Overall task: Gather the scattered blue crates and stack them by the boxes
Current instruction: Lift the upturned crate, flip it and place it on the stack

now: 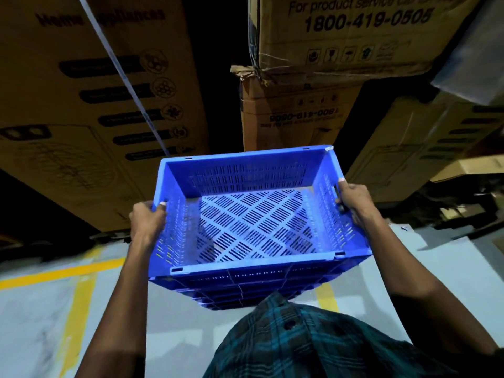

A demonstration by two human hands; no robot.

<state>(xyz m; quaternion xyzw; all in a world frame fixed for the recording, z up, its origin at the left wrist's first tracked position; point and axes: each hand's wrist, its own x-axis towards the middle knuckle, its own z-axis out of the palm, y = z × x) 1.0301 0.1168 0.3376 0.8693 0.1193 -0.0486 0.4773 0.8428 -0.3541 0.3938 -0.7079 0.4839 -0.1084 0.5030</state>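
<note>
An empty blue slotted crate (253, 225) is held in the air in front of my chest, its open top facing me. My left hand (146, 219) grips its left rim, thumb over the edge. On the other side, my right hand (354, 199) holds the right wall at the handle slot. Below it more blue crate walls (245, 290) show, nested under the top one; how many I cannot tell. Tall cardboard boxes (294, 115) stand just beyond the crate.
A large printed carton (90, 105) rises at the left, with a white strap across it. More cartons (425, 143) stand at the right. The grey floor (35, 317) carries yellow painted lines. My checked shirt fills the bottom edge.
</note>
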